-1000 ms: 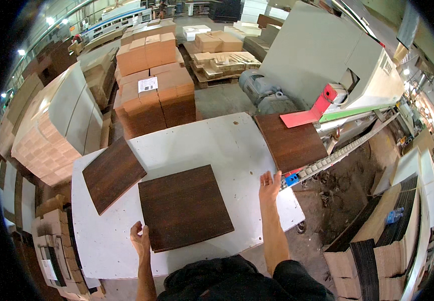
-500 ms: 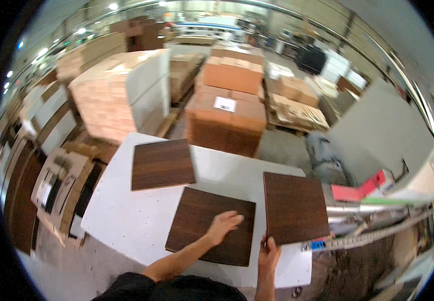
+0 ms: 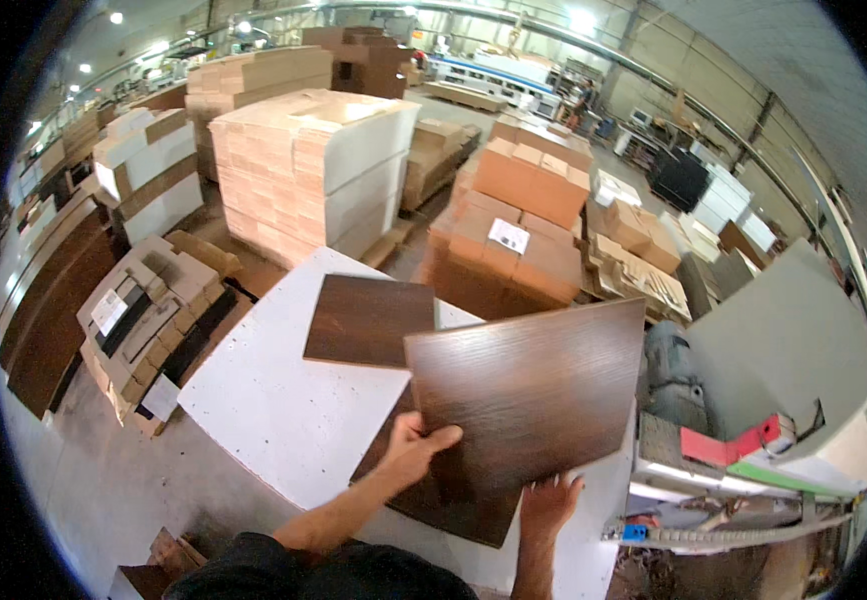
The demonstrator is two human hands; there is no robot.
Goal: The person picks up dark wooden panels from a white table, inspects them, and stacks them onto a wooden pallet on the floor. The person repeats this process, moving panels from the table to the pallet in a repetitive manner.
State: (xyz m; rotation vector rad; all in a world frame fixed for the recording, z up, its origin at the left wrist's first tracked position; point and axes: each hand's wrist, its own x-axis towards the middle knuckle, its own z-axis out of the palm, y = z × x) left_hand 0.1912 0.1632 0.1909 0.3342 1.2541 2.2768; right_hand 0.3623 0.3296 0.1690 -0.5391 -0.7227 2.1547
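Observation:
A dark brown wood-grain panel (image 3: 528, 385) is tilted up above the white table (image 3: 263, 400). My left hand (image 3: 415, 448) grips its left edge, thumb on the face toward me and fingers behind. Under the panel's lower right edge is my right hand (image 3: 550, 503), its fingertips at the edge with the fingers partly hidden behind it. Below the raised panel, a second brown panel (image 3: 478, 515) lies flat and partly covered. A third brown panel (image 3: 368, 318) rests flat at the table's far side.
Brown cartons (image 3: 513, 245) and a tall stack of pale boards (image 3: 288, 175) stand beyond the table. A machine with a grey panel (image 3: 788, 335) and a red bracket (image 3: 728, 448) is at the right. A pallet of wrapped pieces (image 3: 158, 305) sits at the left.
The panel at the right has been lifted, tilted and moved left over the lower panel. My left hand has closed on its left edge. The whole view has shifted.

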